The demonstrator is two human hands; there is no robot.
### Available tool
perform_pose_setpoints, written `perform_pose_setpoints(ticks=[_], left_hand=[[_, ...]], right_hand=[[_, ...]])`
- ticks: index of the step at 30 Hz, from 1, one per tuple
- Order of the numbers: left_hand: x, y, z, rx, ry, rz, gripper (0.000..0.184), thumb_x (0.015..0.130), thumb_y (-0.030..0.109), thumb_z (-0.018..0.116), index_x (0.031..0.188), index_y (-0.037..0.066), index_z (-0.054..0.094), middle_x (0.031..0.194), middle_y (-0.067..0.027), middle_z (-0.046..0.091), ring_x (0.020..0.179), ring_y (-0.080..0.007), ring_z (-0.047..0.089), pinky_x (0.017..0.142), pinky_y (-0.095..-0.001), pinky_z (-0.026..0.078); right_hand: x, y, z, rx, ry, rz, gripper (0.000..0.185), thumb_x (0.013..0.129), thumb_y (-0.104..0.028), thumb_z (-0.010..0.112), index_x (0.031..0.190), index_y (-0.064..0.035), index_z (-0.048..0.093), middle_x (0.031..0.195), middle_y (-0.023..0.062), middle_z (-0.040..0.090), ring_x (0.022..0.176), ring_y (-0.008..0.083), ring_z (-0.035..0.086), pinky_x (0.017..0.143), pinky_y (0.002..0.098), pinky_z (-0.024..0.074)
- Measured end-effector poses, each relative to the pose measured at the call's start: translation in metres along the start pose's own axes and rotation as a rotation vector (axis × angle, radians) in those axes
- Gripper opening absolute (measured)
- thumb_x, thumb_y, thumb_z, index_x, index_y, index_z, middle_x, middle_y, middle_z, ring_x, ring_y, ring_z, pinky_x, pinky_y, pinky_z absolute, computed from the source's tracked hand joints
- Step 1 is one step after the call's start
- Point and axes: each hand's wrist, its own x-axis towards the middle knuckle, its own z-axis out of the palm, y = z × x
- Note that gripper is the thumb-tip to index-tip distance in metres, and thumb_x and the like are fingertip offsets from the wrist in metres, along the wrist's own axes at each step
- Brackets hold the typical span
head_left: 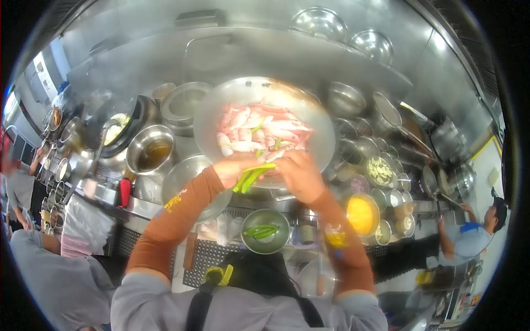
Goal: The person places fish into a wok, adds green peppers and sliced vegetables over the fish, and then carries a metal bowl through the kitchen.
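Over the near rim of a wide metal pan (210, 124), both my hands meet. My left hand (232, 167) is closed on a few long green peppers (251, 177), which hang down from its fingers. The fingers of my right hand (299, 175) pinch the other end of the peppers, somewhat blurred. In the pan lies a heap of pinkish-white pieces (265, 129), perhaps squid or fish, with bits of green pepper among them. Nearer to me, a small metal bowl (248, 245) holds more whole green peppers (261, 231).
A pot of brown liquid (150, 150) and a red-handled tool (125, 192) are at left. On the right stand a bowl of yellow liquid (361, 215), a bowl of pale slices (380, 170) and a strainer (387, 109). Co-workers (469, 237) stand at both sides.
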Motion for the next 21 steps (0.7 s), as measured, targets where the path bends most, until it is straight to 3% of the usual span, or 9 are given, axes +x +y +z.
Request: perform_pose_setpoints(ticks=[2,5,9,12,14,17,21], left_hand=[[-0.007,-0.001,0.016,-0.097,0.014,-0.009,0.032,0.092,0.032,0.066,0.112,0.007,0.059,0.083,-0.0026,0.06,0.062,-0.0128,0.058,0.053,-0.029,0.051],[-0.004,-0.022,0.023,-0.185,0.048,0.004,0.026,0.094,0.031,0.063,0.106,0.008,0.062,0.085,-0.0007,0.06,0.065,-0.0108,0.057,0.052,-0.0237,0.049],[-0.011,-0.035,0.024,-0.412,0.103,-0.163,0.019,0.092,0.026,0.065,0.102,0.011,0.057,0.075,0.0008,0.056,0.054,-0.0076,0.05,0.041,-0.02,0.039],[-0.016,-0.053,0.033,-0.317,0.178,-0.067,0.018,0.092,0.025,0.064,0.101,0.011,0.056,0.074,0.0008,0.055,0.054,-0.0079,0.049,0.041,-0.0217,0.038],[-0.016,-0.064,0.052,-0.241,0.336,0.075,0.017,0.095,0.022,0.061,0.104,0.009,0.055,0.074,-0.0004,0.054,0.054,-0.0095,0.049,0.042,-0.0248,0.039],[-0.011,-0.085,0.072,-0.17,0.513,0.309,0.019,0.097,0.02,0.058,0.108,0.006,0.052,0.075,-0.0025,0.052,0.054,-0.0106,0.049,0.044,-0.0267,0.041],[-0.027,-0.06,0.061,-0.061,0.58,0.422,0.018,0.097,0.018,0.056,0.11,0.006,0.051,0.077,-0.0022,0.054,0.05,-0.0095,0.047,0.041,-0.0239,0.038]], right_hand=[[-0.002,-0.006,-0.001,-0.008,0.005,0.047,0.019,0.083,-0.014,0.065,0.101,-0.0129,0.067,0.09,0.0075,0.06,0.085,0.0291,0.06,0.074,0.0424,0.0503],[-0.008,-0.015,0.003,-0.068,-0.022,0.044,0.018,0.084,-0.014,0.064,0.102,-0.0114,0.066,0.089,0.0092,0.06,0.082,0.0298,0.062,0.068,0.0415,0.0523],[-0.027,-0.023,0.013,-0.09,-0.055,0.089,0.019,0.086,-0.015,0.06,0.104,-0.01,0.064,0.09,0.0102,0.062,0.079,0.0309,0.065,0.064,0.0426,0.054],[-0.039,-0.034,0.022,-0.068,-0.041,0.2,0.017,0.088,-0.016,0.056,0.103,-0.01,0.062,0.088,0.0124,0.063,0.072,0.0334,0.066,0.059,0.0459,0.0541],[-0.043,-0.043,0.03,-0.048,-0.035,0.338,0.016,0.088,-0.016,0.055,0.101,-0.0101,0.062,0.086,0.0134,0.063,0.071,0.0339,0.065,0.058,0.0468,0.054],[-0.043,-0.049,0.036,0.06,0.016,0.44,0.012,0.089,-0.015,0.055,0.093,-0.0062,0.062,0.078,0.0171,0.061,0.074,0.0378,0.064,0.064,0.0474,0.0518],[-0.049,-0.043,0.037,0.185,0.163,0.524,0.015,0.089,-0.015,0.057,0.088,-0.0028,0.066,0.079,0.0209,0.063,0.076,0.0406,0.062,0.067,0.0469,0.0493]])
